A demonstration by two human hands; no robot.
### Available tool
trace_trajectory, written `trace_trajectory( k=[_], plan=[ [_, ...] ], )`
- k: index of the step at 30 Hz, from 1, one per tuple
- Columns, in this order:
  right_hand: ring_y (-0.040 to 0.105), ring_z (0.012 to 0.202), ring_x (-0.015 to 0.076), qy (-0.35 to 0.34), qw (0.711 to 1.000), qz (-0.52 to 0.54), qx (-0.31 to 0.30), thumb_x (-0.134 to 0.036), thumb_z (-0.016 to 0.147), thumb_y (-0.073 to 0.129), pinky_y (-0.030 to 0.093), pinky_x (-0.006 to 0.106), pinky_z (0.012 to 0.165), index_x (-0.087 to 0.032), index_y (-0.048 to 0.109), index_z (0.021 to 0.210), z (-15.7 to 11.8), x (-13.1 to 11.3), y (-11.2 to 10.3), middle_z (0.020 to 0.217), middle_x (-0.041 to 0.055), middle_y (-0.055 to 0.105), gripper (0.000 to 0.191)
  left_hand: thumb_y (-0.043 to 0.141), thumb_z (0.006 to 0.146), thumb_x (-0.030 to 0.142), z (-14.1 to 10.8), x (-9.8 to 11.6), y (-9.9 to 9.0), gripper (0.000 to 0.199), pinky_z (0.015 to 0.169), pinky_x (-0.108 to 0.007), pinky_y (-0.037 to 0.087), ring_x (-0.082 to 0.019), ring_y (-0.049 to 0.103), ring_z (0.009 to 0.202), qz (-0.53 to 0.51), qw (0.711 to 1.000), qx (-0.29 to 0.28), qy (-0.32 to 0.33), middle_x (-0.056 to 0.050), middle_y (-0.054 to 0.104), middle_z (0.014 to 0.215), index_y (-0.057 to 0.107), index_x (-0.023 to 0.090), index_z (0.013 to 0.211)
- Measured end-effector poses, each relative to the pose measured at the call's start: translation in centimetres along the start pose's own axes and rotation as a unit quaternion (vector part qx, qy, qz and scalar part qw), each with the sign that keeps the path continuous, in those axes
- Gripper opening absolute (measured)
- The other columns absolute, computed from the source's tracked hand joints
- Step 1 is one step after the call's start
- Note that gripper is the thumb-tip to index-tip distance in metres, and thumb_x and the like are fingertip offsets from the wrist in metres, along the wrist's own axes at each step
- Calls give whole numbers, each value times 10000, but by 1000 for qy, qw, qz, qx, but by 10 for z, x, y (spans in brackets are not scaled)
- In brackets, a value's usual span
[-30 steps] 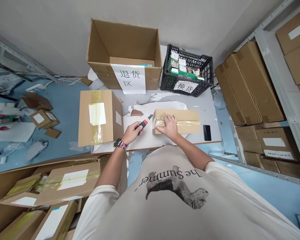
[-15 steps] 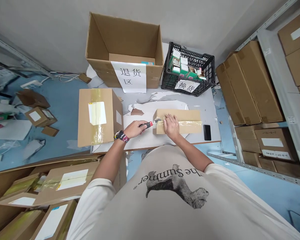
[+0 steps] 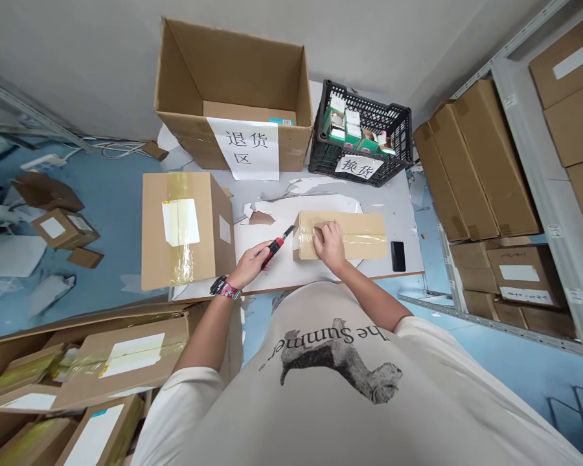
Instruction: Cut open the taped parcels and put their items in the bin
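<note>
L fingers [image 3: 258,257] clamp box cutter [image 3: 276,247], blade up-right at carton [image 3: 359,234], long axis crosswise — R hand [image 3: 329,244] atop, fingers together.

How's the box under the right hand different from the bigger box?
The small carton under the right hand is much smaller than the big carton, which no hand touches. The big carton shows a white label; the small one none. Both are brown cardboard with tape.

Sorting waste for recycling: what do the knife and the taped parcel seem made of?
The utility knife has a glossy red-and-black grip, probably plastic, and a thin shiny blade, likely steel. The parcel looks like matte brown cardboard, with shiny clear tape across it.
</note>
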State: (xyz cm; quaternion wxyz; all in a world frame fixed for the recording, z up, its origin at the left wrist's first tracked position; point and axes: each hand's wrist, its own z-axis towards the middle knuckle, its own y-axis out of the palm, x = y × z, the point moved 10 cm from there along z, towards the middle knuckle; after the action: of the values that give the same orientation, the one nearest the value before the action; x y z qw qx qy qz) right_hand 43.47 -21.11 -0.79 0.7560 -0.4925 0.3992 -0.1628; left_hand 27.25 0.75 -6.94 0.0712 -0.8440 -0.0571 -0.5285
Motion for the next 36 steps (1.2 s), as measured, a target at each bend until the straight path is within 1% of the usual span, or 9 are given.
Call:
trace_trajectory(
  k=[4,7,10,13,18,23,26,29,36],
  plan=[
    [589,1535,371,-18,996,-25,-82,-272,1179,455,325,668,1421,-242,726,1630,10,3,3,1603,187,699,527,746,928,932,-9,-12,-8,1051,865,-407,700,-257,762,959,-38,998,46,12,-140,832,1151,755,164,1645],
    [481,1664,419,-38,988,-43,-146,-371,1177,522,325,706,1412,-269,656,1744,19,14,-5,1788,170,597,592,757,963,860,-15,-17,-14,973,930,-434,703,-236,760,952,-31,996,76,28,-132,835,1209,752,174,1653],
    [401,1731,465,-52,979,-78,-182,-485,1179,561,309,740,1414,-290,553,1840,25,27,-13,1888,151,506,690,717,1038,758,-21,-12,-17,808,970,-441,688,-226,747,958,10,993,98,65,-128,835,1315,772,220,1638],
    [329,1779,494,-61,971,-116,-200,-535,1195,547,258,808,1411,-347,508,1869,24,31,-11,1950,123,420,700,690,1080,672,-24,-4,-18,677,1002,-443,659,-240,740,999,67,986,115,98,-127,825,1379,806,244,1591],
    [298,1797,512,-70,961,-169,-206,-526,1210,546,232,859,1400,-368,458,1893,21,25,2,1981,134,357,706,675,1098,620,-23,7,-13,621,1022,-433,627,-262,741,1037,140,976,116,124,-114,805,1247,823,214,1544],
    [378,1741,547,-114,949,-201,-213,-485,1225,508,225,867,1402,-242,440,1901,25,16,9,1956,235,369,721,700,1095,571,-24,25,-5,587,1024,-413,614,-272,741,1086,196,964,100,147,-85,779,1221,805,264,1585],
    [476,1670,536,-150,946,-185,-220,-486,1206,575,211,838,1429,-186,442,1894,29,13,11,1918,268,426,763,715,1083,537,-27,40,1,582,1030,-407,609,-276,747,1093,226,957,77,164,-82,773,1219,803,289,1601],
    [545,1619,506,-164,952,-140,-215,-463,1203,574,244,814,1439,-193,525,1850,35,14,10,1861,253,522,703,708,1078,523,-28,50,4,574,1032,-402,605,-287,749,1108,265,949,65,161,-92,773,1247,816,302,1597],
    [566,1607,505,-171,957,-107,-210,-428,1196,517,288,853,1411,-179,579,1808,41,16,12,1790,259,605,663,728,1055,438,-25,57,-1,567,962,-399,595,-317,760,1136,339,928,63,139,-102,781,1291,824,311,1599]
  ],
)
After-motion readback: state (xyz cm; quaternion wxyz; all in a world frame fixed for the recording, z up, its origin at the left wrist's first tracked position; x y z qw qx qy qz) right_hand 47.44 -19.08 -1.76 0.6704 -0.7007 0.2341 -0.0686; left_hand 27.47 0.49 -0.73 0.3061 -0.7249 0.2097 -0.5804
